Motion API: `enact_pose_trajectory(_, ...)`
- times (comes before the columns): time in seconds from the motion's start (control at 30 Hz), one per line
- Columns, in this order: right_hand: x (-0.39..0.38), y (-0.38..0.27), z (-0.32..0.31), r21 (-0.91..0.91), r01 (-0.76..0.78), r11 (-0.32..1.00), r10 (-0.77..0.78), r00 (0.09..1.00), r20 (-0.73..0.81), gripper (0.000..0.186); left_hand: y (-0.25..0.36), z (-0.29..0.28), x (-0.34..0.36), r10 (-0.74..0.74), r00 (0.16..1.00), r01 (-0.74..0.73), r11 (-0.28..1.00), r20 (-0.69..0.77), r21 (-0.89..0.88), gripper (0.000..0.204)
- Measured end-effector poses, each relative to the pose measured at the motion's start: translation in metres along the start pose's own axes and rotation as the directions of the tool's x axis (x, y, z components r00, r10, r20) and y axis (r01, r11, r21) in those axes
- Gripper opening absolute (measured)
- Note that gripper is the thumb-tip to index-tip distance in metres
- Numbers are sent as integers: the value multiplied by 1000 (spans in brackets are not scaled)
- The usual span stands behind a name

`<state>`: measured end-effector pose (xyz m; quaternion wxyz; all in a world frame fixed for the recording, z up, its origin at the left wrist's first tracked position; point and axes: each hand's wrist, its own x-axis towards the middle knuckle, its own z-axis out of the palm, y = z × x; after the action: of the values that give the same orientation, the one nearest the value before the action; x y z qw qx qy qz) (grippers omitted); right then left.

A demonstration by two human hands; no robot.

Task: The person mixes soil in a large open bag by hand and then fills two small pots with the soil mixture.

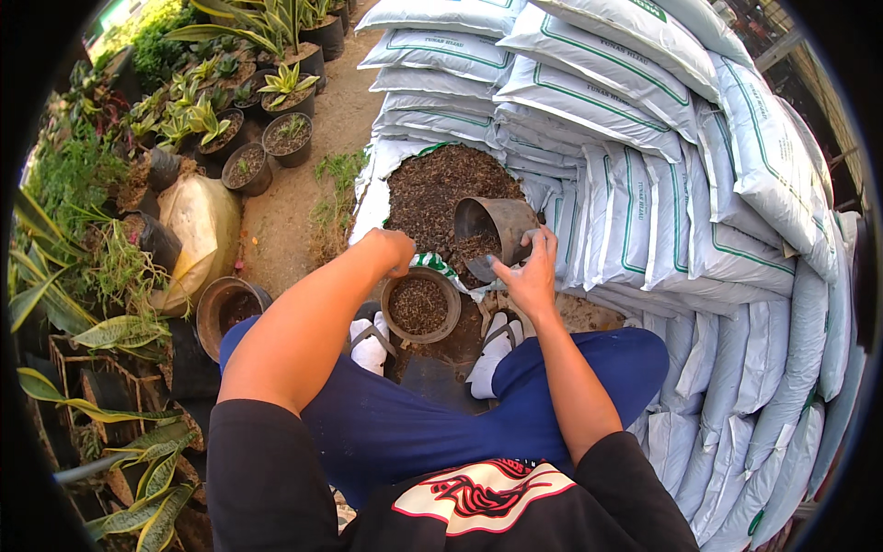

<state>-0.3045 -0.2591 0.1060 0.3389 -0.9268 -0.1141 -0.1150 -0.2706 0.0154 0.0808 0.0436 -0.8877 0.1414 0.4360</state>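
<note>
My right hand (532, 278) grips a dark plastic plant pot (517, 224) by its side. The pot is tipped over, its mouth facing left, with some soil inside. It is at the right edge of a heap of dark brown potting mix (428, 189) in an open white bag (372, 198). My left hand (394, 251) is closed at the heap's near left edge, just above another pot (454, 317); what its fingers hold, if anything, is hidden. That second pot stands upright between my feet, filled with soil (417, 305).
Stacked white sacks (635, 212) with green lines rise behind and to the right. On the left are potted plants (285, 87), a pale full sack (198, 225) and a brown pot (213, 304) beside my knee. A dirt path (308, 198) runs away from me.
</note>
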Motion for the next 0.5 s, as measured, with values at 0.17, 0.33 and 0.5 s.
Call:
enact_pose_trajectory(0.17, 17, 13, -32, 100, -86, 991, 92, 994, -64, 64, 14, -35, -10, -1, 997, 3, 999, -76, 36, 49)
enact_pose_trajectory(0.33, 11, 25, -53, 87, -168, 982, 177, 978, -107, 65, 36, -63, -1, 61, 989, -50, 995, -134, 83, 47)
enact_pose_trajectory(0.5, 6, 35, -55, 69, -224, 972, 232, 963, -137, 65, 51, -77, 18, 141, 976, -125, 987, -166, 103, 50)
